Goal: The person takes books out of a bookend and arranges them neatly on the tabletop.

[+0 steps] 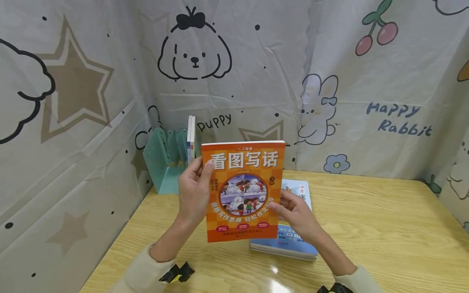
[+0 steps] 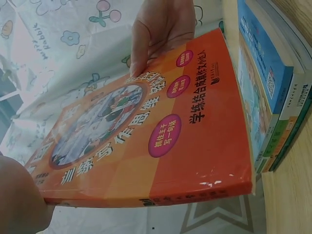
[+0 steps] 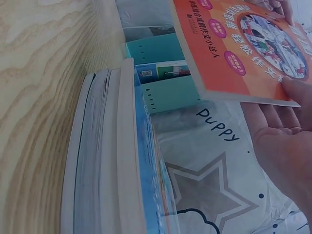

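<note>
An orange book (image 1: 243, 162) with white Chinese lettering and a round snow-scene picture is held up, cover toward the head view. My left hand (image 1: 195, 189) grips its left edge, thumb on the cover. On the opposite side, my right hand (image 1: 298, 213) pinches the lower right edge, its thumb on the front and its fingers behind. The left wrist view shows the book's cover (image 2: 141, 122) and spine, with the right hand (image 2: 163, 31) at the far edge. Below and behind the orange book lies a stack of books (image 1: 286, 246), its top one blue.
At the back left of the wooden table (image 1: 373, 219) stands a mint-green book rack (image 1: 163, 162) with several dividers. Thin white-edged books (image 1: 191, 138) stand upright in it. A printed cloth (image 1: 256, 81) hangs around the table's back and left sides.
</note>
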`<state>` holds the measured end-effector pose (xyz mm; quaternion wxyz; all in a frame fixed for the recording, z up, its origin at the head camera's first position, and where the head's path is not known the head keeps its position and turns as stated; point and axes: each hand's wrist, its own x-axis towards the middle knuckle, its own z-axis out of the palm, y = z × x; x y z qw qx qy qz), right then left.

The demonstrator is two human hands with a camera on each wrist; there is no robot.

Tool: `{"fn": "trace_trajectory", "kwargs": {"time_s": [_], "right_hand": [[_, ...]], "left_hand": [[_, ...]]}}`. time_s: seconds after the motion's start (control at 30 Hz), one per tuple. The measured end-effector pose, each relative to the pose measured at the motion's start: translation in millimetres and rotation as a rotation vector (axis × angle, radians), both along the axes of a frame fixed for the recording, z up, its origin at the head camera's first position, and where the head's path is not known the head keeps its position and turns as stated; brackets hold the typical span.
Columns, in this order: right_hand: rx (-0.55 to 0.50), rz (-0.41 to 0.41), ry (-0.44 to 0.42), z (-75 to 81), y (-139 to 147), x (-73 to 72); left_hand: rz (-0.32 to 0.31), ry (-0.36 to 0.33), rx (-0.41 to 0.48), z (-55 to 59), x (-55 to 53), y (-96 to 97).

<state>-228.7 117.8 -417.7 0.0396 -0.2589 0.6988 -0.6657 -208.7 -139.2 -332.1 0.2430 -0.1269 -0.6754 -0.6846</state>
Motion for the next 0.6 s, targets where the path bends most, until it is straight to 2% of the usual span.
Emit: {"fn": "trace_trajectory", "kwargs": {"time_s": [0.17, 0.4, 0.5, 0.6], "right_hand": [[-0.007, -0.041, 0.071, -2.8, 3, 0.1], [-0.072, 0.005, 0.05, -4.7, 10, -1.0], [-0.078, 0.003, 0.035, -4.2, 15, -0.2], [-0.043, -0.039, 0.015, -3.3, 20, 0.2]], "left_hand": [[-0.005, -0.026, -0.017, -4.3, -6.5, -1.3], [0.007, -0.077, -0.052, -11.5, -17.7, -5.1], [-0.002, -0.056, -0.068, -13.5, -21.9, -9.0], [-0.018, -0.019, -0.061, -15.2, -27.5, -13.4]]}}
